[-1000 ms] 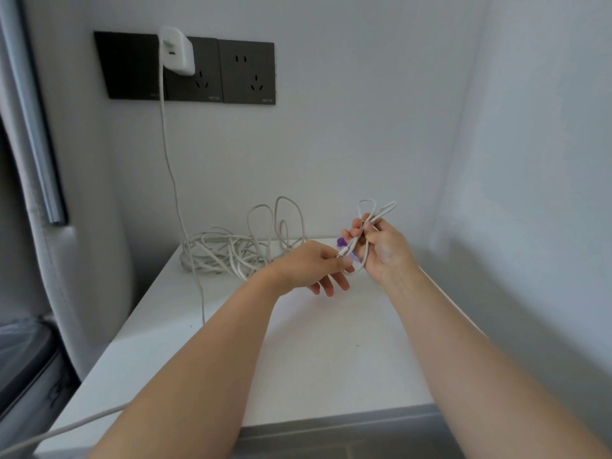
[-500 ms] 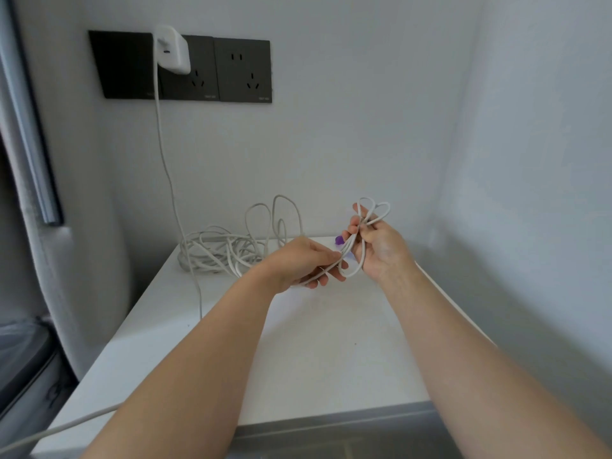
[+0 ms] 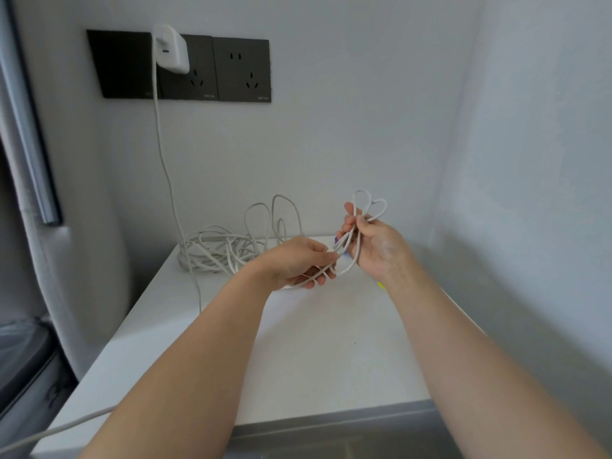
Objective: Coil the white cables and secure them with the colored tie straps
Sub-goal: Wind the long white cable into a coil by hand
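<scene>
- Coiling, mid-frame: our right hand grips the thin white cable in loops; our left hand pinches its tail.
- Next, we judge: fold the tail in, then strap.

Looped white cable: plain off-white, no markings.
Tangled heap of white cable: same off-white, unpatterned.
Flat white tabletop: plain white, with a grey band along the front edge.
Small purple strap piece: solid purple.
Tiny yellow-green sliver: bright, too small to identify.
Rectangular black wall socket panels: matte black, faint pale lettering along the bottom.
Boxy white plastic charger: glossy white.
Smooth painted wall: pale grey-white, plain.
</scene>
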